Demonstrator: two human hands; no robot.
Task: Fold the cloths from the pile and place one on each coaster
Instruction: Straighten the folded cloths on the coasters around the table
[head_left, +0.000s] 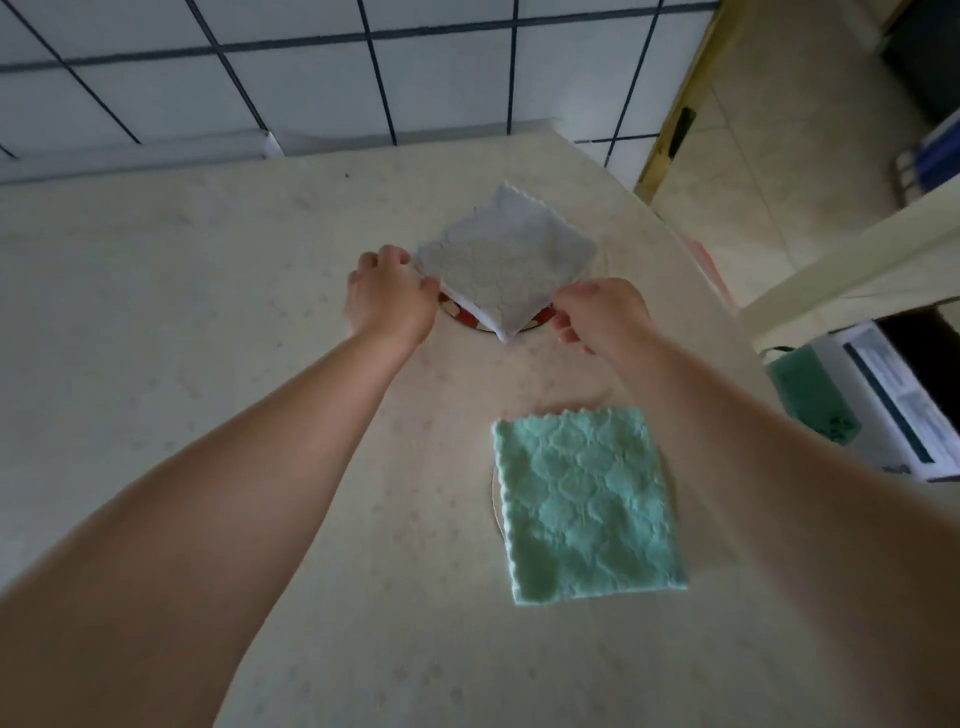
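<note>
A folded grey-white cloth (506, 262) lies turned like a diamond over a round red-rimmed coaster (462, 314), of which only the near edge shows. My left hand (392, 293) pinches the cloth's left corner. My right hand (597, 312) has its fingers on the cloth's near right edge. Closer to me, a folded green cloth (584, 501) lies flat over a second coaster (495, 493), of which just a thin pale rim peeks out on the left.
The beige speckled counter (208, 338) ends at a tiled wall (311, 78) behind and at a curved edge on the right. Beyond that edge are the floor, a pale beam, and a green and white box (857, 405).
</note>
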